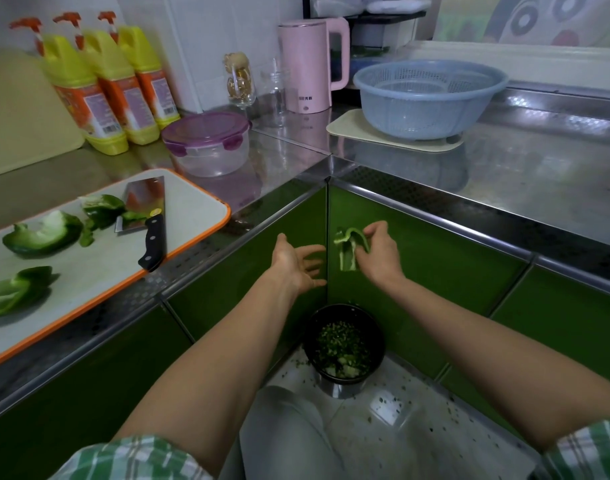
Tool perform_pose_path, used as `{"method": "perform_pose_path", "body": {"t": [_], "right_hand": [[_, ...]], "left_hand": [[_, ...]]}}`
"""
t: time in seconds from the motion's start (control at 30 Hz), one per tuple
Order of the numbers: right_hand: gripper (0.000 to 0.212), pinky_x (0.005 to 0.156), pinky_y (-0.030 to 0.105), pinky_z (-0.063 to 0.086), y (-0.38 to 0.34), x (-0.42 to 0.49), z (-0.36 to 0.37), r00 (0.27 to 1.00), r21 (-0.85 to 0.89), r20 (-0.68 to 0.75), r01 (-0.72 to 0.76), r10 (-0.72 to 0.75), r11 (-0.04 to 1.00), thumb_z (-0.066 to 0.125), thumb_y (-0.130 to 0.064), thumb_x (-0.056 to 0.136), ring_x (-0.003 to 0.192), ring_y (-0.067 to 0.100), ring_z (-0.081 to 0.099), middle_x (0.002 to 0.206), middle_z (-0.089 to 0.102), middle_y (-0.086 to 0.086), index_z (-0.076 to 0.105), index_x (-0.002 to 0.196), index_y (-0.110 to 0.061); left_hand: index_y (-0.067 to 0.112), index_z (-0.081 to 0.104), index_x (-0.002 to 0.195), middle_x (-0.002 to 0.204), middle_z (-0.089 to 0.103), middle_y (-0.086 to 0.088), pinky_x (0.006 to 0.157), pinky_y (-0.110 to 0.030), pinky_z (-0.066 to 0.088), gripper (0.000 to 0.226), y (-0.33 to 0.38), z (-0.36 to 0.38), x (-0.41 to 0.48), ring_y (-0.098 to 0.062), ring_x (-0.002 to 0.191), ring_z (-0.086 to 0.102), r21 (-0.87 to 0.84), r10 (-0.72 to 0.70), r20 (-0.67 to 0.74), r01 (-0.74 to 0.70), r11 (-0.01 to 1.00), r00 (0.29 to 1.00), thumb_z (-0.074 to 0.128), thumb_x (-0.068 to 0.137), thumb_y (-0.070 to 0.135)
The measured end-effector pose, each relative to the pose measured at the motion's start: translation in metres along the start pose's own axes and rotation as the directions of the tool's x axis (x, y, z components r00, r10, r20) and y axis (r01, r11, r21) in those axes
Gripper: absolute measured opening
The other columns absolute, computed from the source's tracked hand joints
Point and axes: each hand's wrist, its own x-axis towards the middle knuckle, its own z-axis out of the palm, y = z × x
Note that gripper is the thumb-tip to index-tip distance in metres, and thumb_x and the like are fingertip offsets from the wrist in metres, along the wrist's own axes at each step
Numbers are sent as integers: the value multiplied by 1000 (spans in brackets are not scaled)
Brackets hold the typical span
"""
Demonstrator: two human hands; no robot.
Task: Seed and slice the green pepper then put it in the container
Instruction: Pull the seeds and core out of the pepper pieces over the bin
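My right hand [379,256] pinches a strip of green pepper [348,249] in the air above a black waste bin [345,341] that stands on the floor in the cabinet corner. My left hand [298,263] hovers just left of the strip, palm up, fingers spread and holding nothing. On the orange-rimmed cutting board [192,206] at the left lie several green pepper pieces [44,233] and a cleaver [147,213] with a black handle. A clear container with a purple lid [208,142] stands behind the board.
Three yellow detergent bottles [102,88] stand at the back left. A pink kettle [310,64], glass jars [239,79] and a blue colander [428,95] on a beige mat [341,128] sit on the steel counter. Green scraps fill the bin and dot the floor.
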Motion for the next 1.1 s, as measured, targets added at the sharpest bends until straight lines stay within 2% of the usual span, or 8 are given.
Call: {"method": "perform_pose_path", "body": {"t": [0.23,0.33,0.43,0.5,0.63,0.73,0.83,1.1], "right_hand": [[28,85,34,51,-4,4,0,996,4,84,1,-2,1000,61,-5,88,94,21,57,99,53,3,45,112,-6],[29,85,36,54,0,7,-4,994,80,86,-73,66,994,60,-6,90,95,20,59,104,56,6,45,115,-8],[29,84,28,49,-4,7,-9,993,200,109,-58,37,978,58,-5,90,97,16,57,105,56,3,47,117,-8],[27,84,31,51,-3,9,-12,992,243,116,-76,49,967,57,-4,91,98,18,59,107,58,5,49,116,-10],[25,84,42,55,3,9,-13,989,219,147,-39,6,975,59,-3,89,95,21,62,103,61,3,55,111,-13],[21,68,30,56,-2,8,-12,991,255,127,-1,-33,967,59,-5,89,83,16,63,95,62,-1,57,105,-18],[20,56,20,46,-8,7,-9,975,217,210,29,-76,976,60,-6,87,73,13,60,89,62,-1,59,104,-17],[23,64,23,53,-9,7,-12,975,53,216,45,-56,998,61,-6,87,78,14,62,92,61,-2,60,108,-16]], "left_hand": [[3,53,134,155,27,-20,116,-61,9,88,-4,-2,4,-35,147,13,86,-4,52,-1,996,999,9,94,68],[11,49,139,156,28,-14,115,-59,17,83,-7,-7,3,-34,146,20,410,85,-11,-73,909,996,30,89,74],[17,26,152,158,24,-12,116,-55,24,93,-13,-10,5,-35,145,23,790,360,-52,-182,586,932,59,80,67],[18,13,154,160,15,-13,117,-51,20,109,-14,-15,6,-34,147,14,952,571,9,-181,245,821,68,73,65],[12,-6,154,161,0,-16,120,-43,9,130,-14,-20,1,-33,149,5,952,720,292,-120,-281,629,72,65,68],[7,-14,152,160,-2,-18,122,-42,8,140,-16,-19,0,-34,149,5,858,726,452,-28,-514,518,76,63,66],[2,-18,149,160,-4,-20,122,-42,4,142,-18,-14,1,-35,149,4,837,748,473,27,-547,466,78,63,63],[8,-4,152,158,12,-20,118,-45,15,139,-17,-15,-2,-36,145,17,805,783,540,82,-587,308,79,57,66]]}}
